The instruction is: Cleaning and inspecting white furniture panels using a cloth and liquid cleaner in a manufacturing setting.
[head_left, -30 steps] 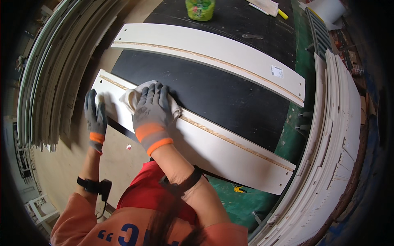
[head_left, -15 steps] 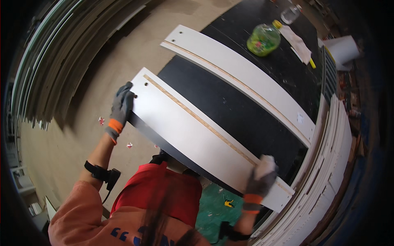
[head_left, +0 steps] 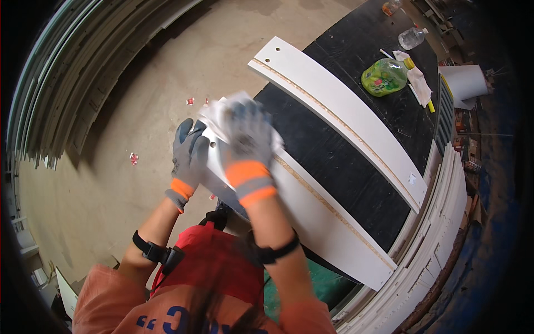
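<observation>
A long white board (head_left: 334, 234) with a bare wood-coloured groove lies nearest me, its left end jutting past the dark table's edge. My left hand (head_left: 189, 150), in a grey glove with an orange cuff, is closed on that end. On the same end, beside the left hand, my gloved right hand (head_left: 247, 131) presses a white cloth (head_left: 214, 117) against the board's face; motion blurs both. A round hole shows between the two hands. Beyond it lies a second white board (head_left: 339, 106), with a like groove, holes at its far end and a small label.
The black table (head_left: 345, 44) carries a green-labelled jug (head_left: 385, 78) with a yellow cap, a clear bottle (head_left: 413, 38) and a pale rag (head_left: 421, 89). Stacked white boards (head_left: 411, 278) stand along the right. Tall panels (head_left: 72, 83) fill the left, across the floor.
My right hand has slid the cloth from the near board's right end up to its left end. My left hand stays at the left end. The view has shifted slightly.
</observation>
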`<state>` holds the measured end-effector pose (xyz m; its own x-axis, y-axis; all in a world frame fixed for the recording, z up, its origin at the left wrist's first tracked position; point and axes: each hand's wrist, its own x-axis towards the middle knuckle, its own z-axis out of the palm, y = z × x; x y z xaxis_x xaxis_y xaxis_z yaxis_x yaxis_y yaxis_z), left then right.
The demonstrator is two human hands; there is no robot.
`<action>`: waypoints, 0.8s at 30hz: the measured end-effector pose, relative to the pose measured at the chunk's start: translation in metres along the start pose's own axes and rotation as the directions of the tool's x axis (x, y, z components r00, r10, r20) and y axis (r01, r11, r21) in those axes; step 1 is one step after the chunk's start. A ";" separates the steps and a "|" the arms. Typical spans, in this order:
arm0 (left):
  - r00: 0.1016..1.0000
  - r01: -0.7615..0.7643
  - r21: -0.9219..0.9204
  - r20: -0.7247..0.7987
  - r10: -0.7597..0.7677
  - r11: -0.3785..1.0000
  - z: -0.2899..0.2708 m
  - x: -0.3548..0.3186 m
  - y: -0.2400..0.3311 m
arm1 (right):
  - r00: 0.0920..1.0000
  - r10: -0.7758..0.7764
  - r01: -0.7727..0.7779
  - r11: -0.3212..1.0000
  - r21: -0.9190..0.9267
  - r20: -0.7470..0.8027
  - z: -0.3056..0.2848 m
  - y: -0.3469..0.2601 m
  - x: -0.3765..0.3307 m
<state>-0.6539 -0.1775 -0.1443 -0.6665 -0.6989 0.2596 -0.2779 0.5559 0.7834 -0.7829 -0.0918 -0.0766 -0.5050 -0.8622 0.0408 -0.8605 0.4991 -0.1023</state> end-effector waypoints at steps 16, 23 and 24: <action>0.996 0.078 -0.007 -0.039 -0.078 0.997 -0.009 -0.003 0.009 | 0.952 0.286 -0.281 0.958 0.062 -0.104 -0.020 0.054 -0.112; 0.984 0.134 -0.006 -0.122 -0.134 0.991 -0.018 -0.035 0.018 | 0.992 -0.044 0.040 0.999 -0.030 -0.115 0.008 -0.020 0.028; 0.985 0.116 -0.020 -0.124 -0.117 0.993 -0.017 -0.040 0.010 | 0.991 -0.085 0.087 0.996 0.017 -0.106 0.007 -0.028 0.027</action>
<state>-0.6180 -0.1513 -0.1368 -0.5382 -0.8097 0.2339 -0.3394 0.4623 0.8192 -0.7717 -0.1297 -0.0800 -0.4345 -0.8873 0.1549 -0.8999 0.4206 -0.1149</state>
